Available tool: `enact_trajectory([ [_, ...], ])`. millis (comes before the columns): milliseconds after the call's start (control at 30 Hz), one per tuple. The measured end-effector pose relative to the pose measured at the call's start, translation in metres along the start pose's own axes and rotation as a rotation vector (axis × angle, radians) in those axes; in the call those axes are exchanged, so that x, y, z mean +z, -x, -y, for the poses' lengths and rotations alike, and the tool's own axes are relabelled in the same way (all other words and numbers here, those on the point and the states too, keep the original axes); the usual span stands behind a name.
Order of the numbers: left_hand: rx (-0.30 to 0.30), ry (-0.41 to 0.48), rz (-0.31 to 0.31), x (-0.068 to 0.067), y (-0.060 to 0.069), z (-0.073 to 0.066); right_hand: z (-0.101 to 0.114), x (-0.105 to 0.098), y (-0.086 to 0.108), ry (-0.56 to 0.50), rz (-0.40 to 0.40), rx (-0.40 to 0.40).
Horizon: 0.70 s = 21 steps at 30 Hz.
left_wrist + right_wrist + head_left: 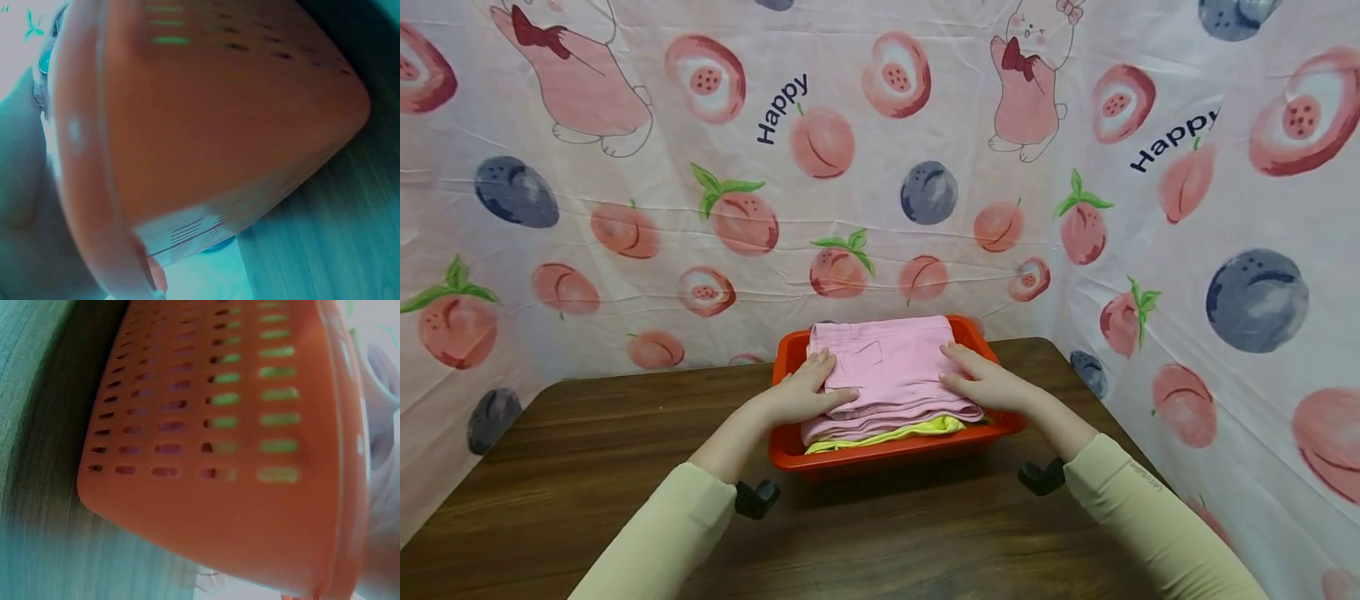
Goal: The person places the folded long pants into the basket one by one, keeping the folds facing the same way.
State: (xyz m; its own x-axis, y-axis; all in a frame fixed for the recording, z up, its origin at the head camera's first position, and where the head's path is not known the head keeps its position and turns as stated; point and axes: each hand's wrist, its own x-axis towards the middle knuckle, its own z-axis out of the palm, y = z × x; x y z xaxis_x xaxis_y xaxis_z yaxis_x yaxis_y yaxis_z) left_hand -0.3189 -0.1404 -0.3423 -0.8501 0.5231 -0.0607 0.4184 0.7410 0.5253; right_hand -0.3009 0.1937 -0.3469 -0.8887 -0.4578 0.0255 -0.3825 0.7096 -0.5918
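Observation:
A red-orange plastic basket [880, 457] stands on the wooden table and holds a stack of folded clothes. On top lies a folded pink garment [891, 367] with a waistband and a pocket, probably shorts or trousers. More pink layers lie under it, and a yellow cloth [887, 435] shows below them. My left hand [797, 393] rests on the garment's left side, fingers extended. At its right side my right hand [988, 380] touches the pink cloth with its fingertips. Both wrist views mostly show the slotted outer wall of the basket [187, 137], with yellow cloth visible through slots on the right.
The brown wooden table [647, 467] extends around the basket. Behind and at both sides hangs a pale pink curtain [850, 192] printed with peaches and rabbits. Black wrist devices [756, 500] sit under both forearms.

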Motion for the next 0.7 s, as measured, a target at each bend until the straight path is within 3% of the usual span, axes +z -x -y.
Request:
enact_trajectory([
  [167,-0.007,0.013,0.056,0.004,0.002,-0.003,0.004,0.006,0.001,0.076,0.092,-0.002],
  [367,-0.027,0.004,0.09,0.011,0.004,-0.005,0.001,0.009,0.005,0.099,0.139,0.031],
  [700,-0.063,-0.075,0.084,0.017,0.005,-0.008,-0.001,0.017,0.005,0.15,0.138,0.027],
])
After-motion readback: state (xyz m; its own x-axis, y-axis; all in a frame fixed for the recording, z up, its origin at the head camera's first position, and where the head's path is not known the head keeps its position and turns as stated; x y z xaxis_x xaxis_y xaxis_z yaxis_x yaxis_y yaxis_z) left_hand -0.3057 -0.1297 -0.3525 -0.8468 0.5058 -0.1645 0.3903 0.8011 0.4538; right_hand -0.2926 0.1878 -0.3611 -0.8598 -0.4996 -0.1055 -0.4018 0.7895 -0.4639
